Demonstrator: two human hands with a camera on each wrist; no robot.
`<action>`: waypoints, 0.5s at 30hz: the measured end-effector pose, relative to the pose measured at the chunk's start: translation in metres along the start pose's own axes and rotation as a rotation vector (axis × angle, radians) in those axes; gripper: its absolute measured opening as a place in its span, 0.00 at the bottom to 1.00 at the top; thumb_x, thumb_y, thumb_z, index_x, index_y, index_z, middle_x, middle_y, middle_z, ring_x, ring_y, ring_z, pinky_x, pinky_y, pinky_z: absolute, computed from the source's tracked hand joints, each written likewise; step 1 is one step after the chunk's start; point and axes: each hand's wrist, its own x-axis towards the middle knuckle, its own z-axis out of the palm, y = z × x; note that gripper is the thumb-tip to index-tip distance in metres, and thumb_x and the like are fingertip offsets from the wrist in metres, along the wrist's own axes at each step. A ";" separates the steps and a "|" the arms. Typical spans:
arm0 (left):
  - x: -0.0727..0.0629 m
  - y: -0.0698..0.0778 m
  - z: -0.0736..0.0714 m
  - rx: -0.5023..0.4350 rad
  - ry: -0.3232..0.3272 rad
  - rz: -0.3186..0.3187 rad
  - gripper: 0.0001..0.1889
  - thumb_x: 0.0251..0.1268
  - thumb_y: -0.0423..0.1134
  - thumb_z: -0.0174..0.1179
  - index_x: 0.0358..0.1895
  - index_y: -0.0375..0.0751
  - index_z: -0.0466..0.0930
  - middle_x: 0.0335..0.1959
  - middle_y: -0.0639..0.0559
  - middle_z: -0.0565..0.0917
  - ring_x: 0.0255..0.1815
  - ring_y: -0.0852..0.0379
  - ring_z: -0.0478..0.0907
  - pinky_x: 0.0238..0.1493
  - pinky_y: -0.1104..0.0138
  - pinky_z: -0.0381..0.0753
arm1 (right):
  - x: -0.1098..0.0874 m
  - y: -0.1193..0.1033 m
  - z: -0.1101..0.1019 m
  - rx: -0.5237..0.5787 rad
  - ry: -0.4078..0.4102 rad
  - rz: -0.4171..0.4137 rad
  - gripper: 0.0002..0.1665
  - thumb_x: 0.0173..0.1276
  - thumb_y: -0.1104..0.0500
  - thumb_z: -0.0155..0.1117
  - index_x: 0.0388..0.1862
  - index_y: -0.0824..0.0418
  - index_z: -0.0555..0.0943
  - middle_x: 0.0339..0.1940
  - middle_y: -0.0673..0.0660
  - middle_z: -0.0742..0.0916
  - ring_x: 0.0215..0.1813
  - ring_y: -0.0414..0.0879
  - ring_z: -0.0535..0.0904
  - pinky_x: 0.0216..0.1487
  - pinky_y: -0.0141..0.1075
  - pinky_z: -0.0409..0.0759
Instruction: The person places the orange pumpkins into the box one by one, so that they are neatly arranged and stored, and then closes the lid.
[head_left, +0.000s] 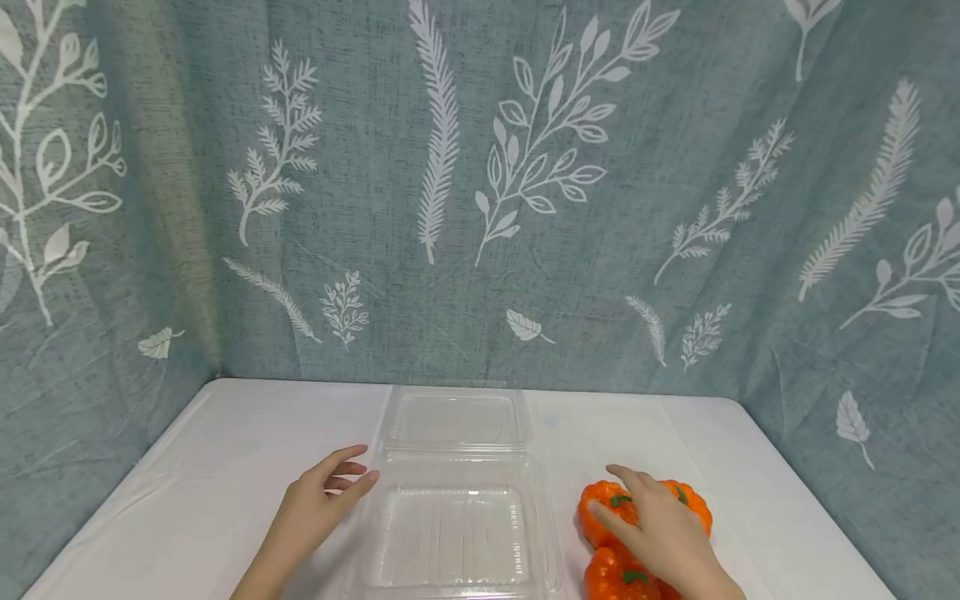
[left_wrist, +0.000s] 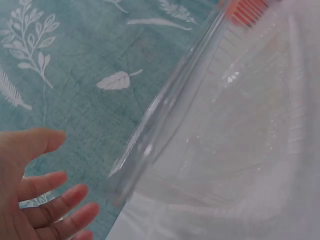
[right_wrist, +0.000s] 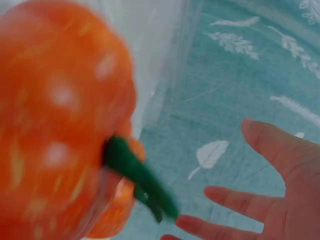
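Observation:
A clear plastic clamshell box (head_left: 442,537) lies unfolded in the middle, its lid (head_left: 457,421) laid back toward the curtain. Just left of it, my left hand (head_left: 322,504) is raised with loosely bent fingers and holds nothing; the left wrist view shows the box wall beside it. My right hand (head_left: 663,533) hovers over a cluster of several small orange pumpkins, fingers spread. One pumpkin (head_left: 600,504) shows past the thumb, another (head_left: 690,500) behind the hand, and a redder one (head_left: 618,575) nearer me. In the right wrist view, a green stem (right_wrist: 142,172) points toward the fingertips.
A white-covered table (head_left: 292,417) carries everything. A blue-green curtain (head_left: 375,208) with white leaf prints encloses the back and both sides. The pumpkins stand close to the right of the box.

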 end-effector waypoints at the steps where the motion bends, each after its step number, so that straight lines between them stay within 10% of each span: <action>1: 0.001 -0.002 -0.001 -0.012 -0.006 -0.017 0.27 0.59 0.52 0.60 0.59 0.43 0.72 0.46 0.48 0.82 0.44 0.53 0.78 0.39 0.64 0.77 | 0.000 0.003 0.000 0.002 -0.012 0.011 0.42 0.57 0.27 0.53 0.61 0.53 0.72 0.58 0.57 0.78 0.54 0.59 0.75 0.40 0.52 0.77; 15: 0.010 -0.016 -0.003 -0.072 -0.069 -0.127 0.26 0.60 0.51 0.58 0.58 0.41 0.72 0.45 0.46 0.82 0.35 0.58 0.81 0.30 0.66 0.74 | 0.006 0.019 -0.001 -0.014 -0.055 0.020 0.35 0.55 0.35 0.62 0.57 0.53 0.75 0.36 0.49 0.80 0.36 0.44 0.72 0.33 0.42 0.75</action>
